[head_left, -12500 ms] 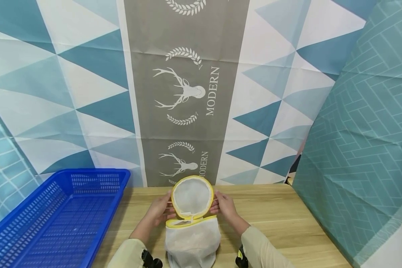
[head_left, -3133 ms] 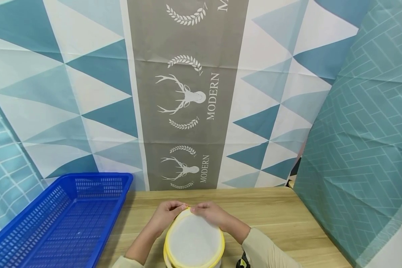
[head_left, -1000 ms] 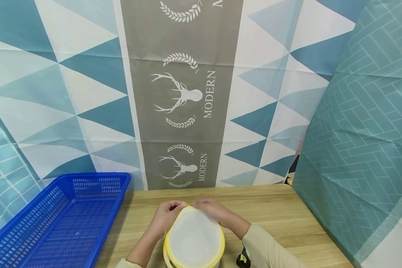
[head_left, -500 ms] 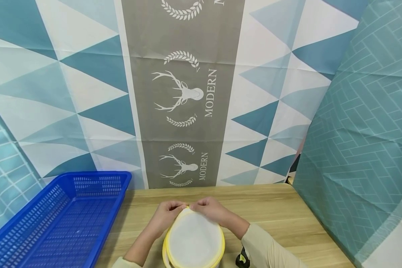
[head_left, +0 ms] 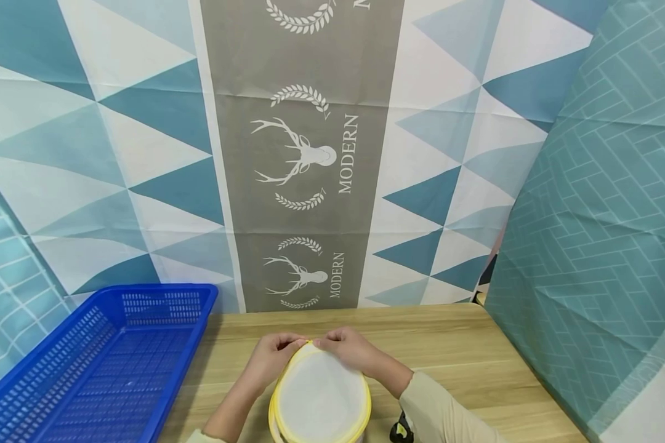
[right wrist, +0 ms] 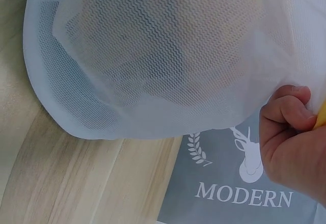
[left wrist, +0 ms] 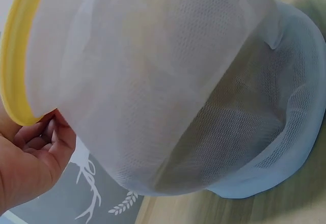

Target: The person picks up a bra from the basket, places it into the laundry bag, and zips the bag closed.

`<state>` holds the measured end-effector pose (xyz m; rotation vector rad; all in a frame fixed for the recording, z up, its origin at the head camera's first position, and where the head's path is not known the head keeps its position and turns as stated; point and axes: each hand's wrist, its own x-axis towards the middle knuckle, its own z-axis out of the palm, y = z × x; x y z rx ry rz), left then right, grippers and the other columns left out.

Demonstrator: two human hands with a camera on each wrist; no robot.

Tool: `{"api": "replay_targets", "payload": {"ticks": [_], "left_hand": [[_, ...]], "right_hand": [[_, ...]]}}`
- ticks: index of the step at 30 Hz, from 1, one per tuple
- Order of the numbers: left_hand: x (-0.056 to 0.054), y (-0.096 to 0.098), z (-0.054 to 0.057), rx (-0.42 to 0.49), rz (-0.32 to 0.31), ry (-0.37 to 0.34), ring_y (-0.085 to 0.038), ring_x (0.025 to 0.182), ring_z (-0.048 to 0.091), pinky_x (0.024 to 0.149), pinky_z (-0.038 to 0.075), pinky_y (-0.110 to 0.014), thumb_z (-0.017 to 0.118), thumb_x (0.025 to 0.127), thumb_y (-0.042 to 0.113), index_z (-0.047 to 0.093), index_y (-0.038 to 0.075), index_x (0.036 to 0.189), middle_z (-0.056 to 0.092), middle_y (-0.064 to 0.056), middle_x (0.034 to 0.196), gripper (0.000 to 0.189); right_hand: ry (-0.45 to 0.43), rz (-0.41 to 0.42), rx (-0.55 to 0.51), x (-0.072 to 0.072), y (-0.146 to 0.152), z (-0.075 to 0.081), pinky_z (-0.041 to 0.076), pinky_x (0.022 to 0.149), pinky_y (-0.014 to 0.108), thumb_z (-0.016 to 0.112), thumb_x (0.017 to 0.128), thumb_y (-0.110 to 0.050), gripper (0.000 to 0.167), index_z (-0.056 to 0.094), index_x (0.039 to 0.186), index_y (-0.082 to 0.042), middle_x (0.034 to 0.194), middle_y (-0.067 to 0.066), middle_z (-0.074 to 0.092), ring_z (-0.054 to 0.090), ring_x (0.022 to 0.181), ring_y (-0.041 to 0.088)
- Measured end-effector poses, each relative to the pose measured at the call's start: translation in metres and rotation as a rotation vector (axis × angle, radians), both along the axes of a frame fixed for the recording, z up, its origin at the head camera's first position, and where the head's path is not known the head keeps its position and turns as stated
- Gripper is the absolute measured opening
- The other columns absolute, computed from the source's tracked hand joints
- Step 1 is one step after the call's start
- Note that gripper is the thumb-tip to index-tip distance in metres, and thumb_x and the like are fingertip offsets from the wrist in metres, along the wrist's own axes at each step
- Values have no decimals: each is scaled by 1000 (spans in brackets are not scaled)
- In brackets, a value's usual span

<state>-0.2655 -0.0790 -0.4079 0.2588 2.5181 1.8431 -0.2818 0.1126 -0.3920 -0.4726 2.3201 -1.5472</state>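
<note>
Both left hand (head_left: 273,358) and right hand (head_left: 351,352) pinch the yellow-rimmed mesh bag (head_left: 322,394).

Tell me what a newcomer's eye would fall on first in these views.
Probably the bright blue perforated basket at the head view's left. Next comes the white mesh bag with yellow trim, at bottom centre, the left hand and right hand pinching its far edge. Behind, the grey strip bears white deer heads and "MODERN".
</note>
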Motion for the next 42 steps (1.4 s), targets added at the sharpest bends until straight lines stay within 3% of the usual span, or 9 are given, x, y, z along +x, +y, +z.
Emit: {"api": "replay_targets", "payload": {"ticks": [11,31,37,42], "left_hand": [[7,8,3,8,92,33,-11,71,58,58,49,-21,62,90,17,71,1,97,68,-6,85,19],[6,14,-4,60,145,50,-9,68,56,57,48,-20,63,88,12,71,-1,94,68,-8,84,17],[6,11,-5,29,176,46,-10,69,55,57,47,-20,63,89,15,71,0,96,68,-7,84,18],[5,11,-4,23,167,48,-10,69,55,57,47,-20,63,89,16,71,1,95,67,-7,85,18]], "right_hand": [[-4,-12,-9,0,1,-3,51,48,24,56,93,-32,31,70,93,-4,72,1,64,59,54,9],[-3,-15,-44,5,3,-4,52,49,26,53,95,-31,35,68,94,0,72,2,65,60,54,9],[-23,-38,-53,3,6,-4,54,52,28,52,96,-32,35,67,100,-1,76,3,66,61,57,10],[-35,-39,-61,2,9,-4,54,54,29,52,95,-33,35,67,102,-2,79,4,67,63,59,11]]}}
